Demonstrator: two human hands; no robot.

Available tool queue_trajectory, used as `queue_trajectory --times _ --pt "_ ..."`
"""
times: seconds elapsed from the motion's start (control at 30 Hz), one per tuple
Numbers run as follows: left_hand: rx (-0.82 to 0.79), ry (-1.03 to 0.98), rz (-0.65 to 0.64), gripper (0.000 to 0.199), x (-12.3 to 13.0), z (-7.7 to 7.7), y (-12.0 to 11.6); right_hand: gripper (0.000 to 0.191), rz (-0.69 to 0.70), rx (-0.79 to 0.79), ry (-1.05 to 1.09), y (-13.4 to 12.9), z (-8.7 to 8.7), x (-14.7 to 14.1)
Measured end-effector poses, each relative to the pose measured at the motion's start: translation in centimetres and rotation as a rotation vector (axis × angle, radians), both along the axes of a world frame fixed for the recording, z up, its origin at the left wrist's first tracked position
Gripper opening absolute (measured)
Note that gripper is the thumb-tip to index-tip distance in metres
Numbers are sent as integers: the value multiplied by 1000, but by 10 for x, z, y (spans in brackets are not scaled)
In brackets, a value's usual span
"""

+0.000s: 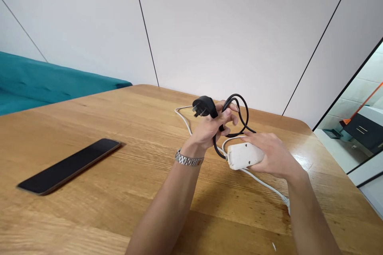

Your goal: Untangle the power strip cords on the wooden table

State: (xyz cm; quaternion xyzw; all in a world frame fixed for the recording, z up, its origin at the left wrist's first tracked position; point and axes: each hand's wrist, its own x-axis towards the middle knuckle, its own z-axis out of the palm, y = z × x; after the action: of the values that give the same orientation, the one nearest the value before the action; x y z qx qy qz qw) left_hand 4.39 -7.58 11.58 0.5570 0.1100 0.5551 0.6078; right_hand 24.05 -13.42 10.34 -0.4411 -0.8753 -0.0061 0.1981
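My left hand (214, 125), with a metal watch band at its wrist, is closed around a black power cord (245, 113) close to its plug. The black plug (204, 106) sticks out to the left of the fingers, its metal prongs facing down and left. Loops of the black cord stand up beyond the hand. My right hand (271, 153) grips a white power strip (243, 154) from its right side, above the table. A white cord (266, 185) runs beneath the strip toward my right forearm, and more of it curves behind my left hand.
A dark flat phone or tablet (70, 165) lies on the wooden table (143, 115) at the left. A teal sofa (54, 79) stands beyond the left edge. The pale panelled wall (209, 28) borders the table's far side. An opening at the right shows a dark cabinet (363, 127).
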Motion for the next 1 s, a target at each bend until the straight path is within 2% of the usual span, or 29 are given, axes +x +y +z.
queue_trajectory --times 0.23,0.4,0.5,0.63,0.77,0.87,1.0 --pt "-133 -46 -205 36 -7 -3 8 55 -141 117 68 3 -2 10" --pt "-211 -8 -316 31 -11 -9 16 45 -87 258 27 4 -2 8" --pt "-253 12 -356 30 -10 -12 19 48 -60 359 -7 5 -3 6" --pt "-257 80 -409 31 -3 -17 19 54 -81 313 -57 13 -9 7" --pt "-253 183 -460 37 4 -23 21 47 -68 290 -53 21 -14 11" --pt "-274 232 -414 45 8 -26 24 46 -61 345 -71 20 -14 12" --pt "-285 319 -212 51 12 -27 23 49 -63 403 -100 14 -12 7"
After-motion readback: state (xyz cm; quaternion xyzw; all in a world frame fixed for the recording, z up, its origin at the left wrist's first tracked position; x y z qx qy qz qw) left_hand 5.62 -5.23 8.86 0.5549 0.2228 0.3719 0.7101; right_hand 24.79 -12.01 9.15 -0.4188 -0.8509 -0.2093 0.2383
